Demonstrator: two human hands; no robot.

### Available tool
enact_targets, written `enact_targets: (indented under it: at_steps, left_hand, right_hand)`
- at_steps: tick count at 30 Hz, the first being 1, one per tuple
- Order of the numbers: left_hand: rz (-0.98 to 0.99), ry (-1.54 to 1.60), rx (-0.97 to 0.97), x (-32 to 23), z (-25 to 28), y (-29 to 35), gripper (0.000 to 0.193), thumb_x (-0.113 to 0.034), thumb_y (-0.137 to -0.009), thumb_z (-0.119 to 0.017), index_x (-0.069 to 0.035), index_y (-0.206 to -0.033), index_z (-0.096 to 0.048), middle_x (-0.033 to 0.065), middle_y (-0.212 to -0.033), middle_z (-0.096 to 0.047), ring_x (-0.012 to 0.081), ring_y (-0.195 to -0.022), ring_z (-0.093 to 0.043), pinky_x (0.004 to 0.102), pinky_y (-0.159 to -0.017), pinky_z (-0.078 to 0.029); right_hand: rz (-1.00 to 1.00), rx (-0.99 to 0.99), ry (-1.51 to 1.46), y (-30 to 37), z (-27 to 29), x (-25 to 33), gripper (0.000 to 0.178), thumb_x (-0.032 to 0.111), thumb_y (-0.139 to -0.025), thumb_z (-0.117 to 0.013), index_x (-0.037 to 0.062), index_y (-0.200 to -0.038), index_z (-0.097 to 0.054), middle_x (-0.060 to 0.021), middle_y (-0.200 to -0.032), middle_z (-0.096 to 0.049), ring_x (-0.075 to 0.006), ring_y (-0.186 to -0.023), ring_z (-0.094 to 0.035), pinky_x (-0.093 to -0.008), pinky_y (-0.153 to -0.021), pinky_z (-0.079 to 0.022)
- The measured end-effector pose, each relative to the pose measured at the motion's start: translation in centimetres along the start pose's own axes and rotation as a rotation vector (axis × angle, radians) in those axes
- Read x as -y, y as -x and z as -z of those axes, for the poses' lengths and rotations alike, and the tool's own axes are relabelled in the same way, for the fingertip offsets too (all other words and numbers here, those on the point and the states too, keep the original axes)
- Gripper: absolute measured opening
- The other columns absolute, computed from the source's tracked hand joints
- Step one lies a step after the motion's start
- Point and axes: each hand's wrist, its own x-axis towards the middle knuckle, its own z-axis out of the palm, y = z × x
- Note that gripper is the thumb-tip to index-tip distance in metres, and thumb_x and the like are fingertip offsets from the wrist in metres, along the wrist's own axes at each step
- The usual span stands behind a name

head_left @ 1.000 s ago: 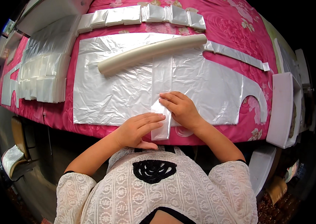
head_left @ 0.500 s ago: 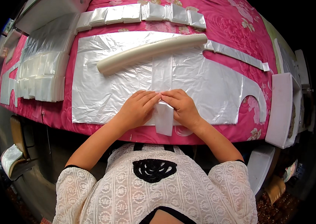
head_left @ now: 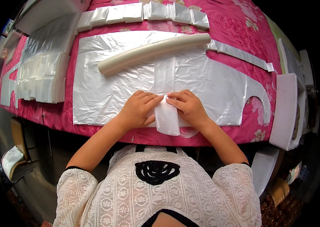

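Observation:
A narrow folded strip of white plastic film (head_left: pixel 167 119) lies crosswise on a wide stack of thin plastic sheets (head_left: pixel 103 96) with curved cut-outs at the right end, like aprons. Its near end hangs past the stack's front edge. My left hand (head_left: pixel 139 109) pinches the strip's folded upper part with thumb and fingers at its left edge. On the other side my right hand (head_left: pixel 190 109) grips the same fold, its fingertips close to the left ones. Beyond the hands, a long cream-coloured tube (head_left: pixel 154 53) rests slantwise on the sheets.
Several folded film packets (head_left: pixel 133 13) line the far side of the pink flowered cloth (head_left: pixel 239 38). More packets (head_left: pixel 42 79) are piled on the left. A white box (head_left: pixel 284 109) stands at the right edge, with a chair (head_left: pixel 14 160) down at the left.
My fingertips have drawn slightly apart, the right hand moving a little to the right. The strip's near end has shifted slightly right and lies broader.

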Motion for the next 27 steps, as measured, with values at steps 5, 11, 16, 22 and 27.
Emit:
enact_targets:
  at_steps: [5, 11, 16, 22, 27]
  left_hand:
    - [0.539, 0.474, -0.088, -0.3, -0.1, -1.1, 0.038, -0.016, -0.086, -0.054, 0.005, -0.117, -0.049, 0.017, -0.102, -0.062, 0.0328, -0.088, -0.06, 0.0398, -0.077, -0.047]
    - [0.261, 0.0, -0.237, -0.8, -0.8, -1.6, 0.05, -0.009, -0.086, -0.051, 0.001, -0.132, -0.035, 0.0201, -0.132, -0.043, 0.0323, -0.113, -0.05, 0.038, -0.096, -0.038]
    - [0.3, -0.215, 0.184, -1.8, -3.4, -1.1, 0.075, -0.038, -0.084, -0.052, 0.006, -0.138, -0.023, 0.0224, -0.145, -0.019, 0.0336, -0.137, -0.017, 0.0437, -0.111, -0.013]
    - [0.31, -0.264, 0.149, -1.7, -3.5, -1.0, 0.074, -0.036, -0.083, -0.053, 0.006, -0.137, -0.026, 0.0213, -0.144, -0.024, 0.0316, -0.135, -0.021, 0.0424, -0.11, -0.017]
    - [0.248, -0.174, 0.051, -0.6, -2.3, -1.9, 0.058, -0.023, -0.076, -0.064, 0.004, -0.124, -0.044, 0.018, -0.132, -0.042, 0.0307, -0.125, -0.039, 0.0404, -0.101, -0.032]
  right_hand:
    - [-0.497, 0.074, -0.345, -2.2, 1.3, 0.1, 0.01, 0.007, -0.08, -0.061, 0.0054, -0.087, -0.068, -0.0052, -0.071, -0.065, -0.014, -0.059, -0.057, -0.0259, -0.056, -0.045]
    - [-0.914, 0.326, -0.543, -6.2, 2.3, -1.7, 0.026, 0.021, -0.082, -0.061, -0.0021, -0.071, -0.065, -0.0045, -0.056, -0.059, -0.0088, -0.052, -0.054, -0.0231, -0.05, -0.042]
    - [-0.979, 0.349, -0.571, -6.6, 2.1, -2.2, 0.026, 0.021, -0.079, -0.062, -0.0047, -0.074, -0.064, -0.0085, -0.057, -0.061, -0.0118, -0.051, -0.059, -0.0254, -0.052, -0.047]
    - [-0.345, -0.079, 0.25, -4.5, 0.6, -0.2, 0.041, 0.02, -0.071, -0.072, 0.0016, -0.105, -0.06, -0.012, -0.093, -0.062, -0.0229, -0.088, -0.06, -0.0334, -0.079, -0.047]
    - [0.145, 0.076, 0.171, -3.9, 0.1, -3.3, 0.05, 0.018, -0.073, -0.069, 0.0042, -0.119, -0.054, -0.0113, -0.125, -0.052, -0.0265, -0.119, -0.046, -0.0385, -0.102, -0.035]
